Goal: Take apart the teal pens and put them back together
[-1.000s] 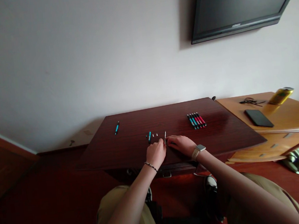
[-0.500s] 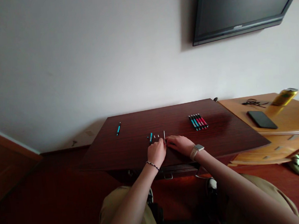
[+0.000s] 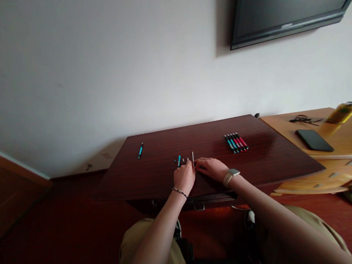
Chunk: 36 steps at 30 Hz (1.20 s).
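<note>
Near the table's point(image 3: 260, 169) front edge, both hands meet on a thin refill point(image 3: 192, 157), held upright. The left hand point(image 3: 185, 177) is clenched around it and the right hand point(image 3: 210, 168) pinches beside it, likely steadying it. Small parts point(image 3: 179, 160) lie just behind.

This looks like a lived-in room of a home or hotel, not a workplace. A flat television point(image 3: 294, 0) hangs on a plain white wall point(image 3: 95, 65), above and to the right of a dark wooden bench point(image 3: 259, 161). Just right of the bench stands a lighter wooden cabinet point(image 3: 345, 140) with drawers, carrying a phone point(image 3: 315, 140), a yellow drink can point(image 3: 344, 111) and a tangle of cable point(image 3: 302, 119). Below the bench lies a reddish-brown floor point(image 3: 34, 245), with a wooden skirting board point(image 3: 7, 160) along the wall to its left.
</note>
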Available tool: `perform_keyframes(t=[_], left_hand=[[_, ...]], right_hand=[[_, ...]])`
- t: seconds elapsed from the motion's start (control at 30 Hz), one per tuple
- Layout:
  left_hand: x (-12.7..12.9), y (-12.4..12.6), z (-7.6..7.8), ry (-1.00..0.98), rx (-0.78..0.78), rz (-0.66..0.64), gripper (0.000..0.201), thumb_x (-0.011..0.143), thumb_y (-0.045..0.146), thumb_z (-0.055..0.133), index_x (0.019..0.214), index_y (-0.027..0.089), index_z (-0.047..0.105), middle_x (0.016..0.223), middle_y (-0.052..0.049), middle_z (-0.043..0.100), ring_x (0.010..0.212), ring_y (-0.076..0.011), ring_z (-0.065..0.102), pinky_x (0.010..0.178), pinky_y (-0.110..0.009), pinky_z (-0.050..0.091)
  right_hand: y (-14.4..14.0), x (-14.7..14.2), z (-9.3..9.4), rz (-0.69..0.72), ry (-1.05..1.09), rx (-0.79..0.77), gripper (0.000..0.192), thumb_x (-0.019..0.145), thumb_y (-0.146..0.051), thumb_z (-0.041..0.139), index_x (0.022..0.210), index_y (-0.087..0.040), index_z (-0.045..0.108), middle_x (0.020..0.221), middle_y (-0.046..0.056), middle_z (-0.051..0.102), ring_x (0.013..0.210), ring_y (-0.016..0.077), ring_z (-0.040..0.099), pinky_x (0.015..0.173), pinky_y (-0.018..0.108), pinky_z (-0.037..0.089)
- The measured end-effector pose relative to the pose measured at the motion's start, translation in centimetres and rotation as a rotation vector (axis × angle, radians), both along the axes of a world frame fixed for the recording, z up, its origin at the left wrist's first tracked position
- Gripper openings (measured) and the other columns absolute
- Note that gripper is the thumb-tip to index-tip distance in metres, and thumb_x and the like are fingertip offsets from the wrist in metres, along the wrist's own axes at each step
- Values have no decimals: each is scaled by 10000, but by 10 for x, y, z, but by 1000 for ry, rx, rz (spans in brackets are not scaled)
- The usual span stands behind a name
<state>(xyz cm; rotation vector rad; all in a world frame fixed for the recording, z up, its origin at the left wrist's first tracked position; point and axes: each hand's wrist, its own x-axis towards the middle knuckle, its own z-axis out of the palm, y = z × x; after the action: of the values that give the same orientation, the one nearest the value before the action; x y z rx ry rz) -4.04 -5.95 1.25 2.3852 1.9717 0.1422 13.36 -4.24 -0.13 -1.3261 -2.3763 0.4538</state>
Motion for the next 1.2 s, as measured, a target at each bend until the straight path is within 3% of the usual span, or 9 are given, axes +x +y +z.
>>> perform_keyframes(t=[1.2], left_hand=[[-2, 4, 0, -2, -5, 62, 324, 1087, 337, 385, 1216, 167, 629, 985, -168, 780, 973, -309, 779, 873, -402, 586]], right_hand=[[9, 0, -7, 35, 42, 8, 112, 996, -239, 636, 1028, -250, 743, 1259, 56, 737, 1110, 222, 713, 973, 313, 524]])
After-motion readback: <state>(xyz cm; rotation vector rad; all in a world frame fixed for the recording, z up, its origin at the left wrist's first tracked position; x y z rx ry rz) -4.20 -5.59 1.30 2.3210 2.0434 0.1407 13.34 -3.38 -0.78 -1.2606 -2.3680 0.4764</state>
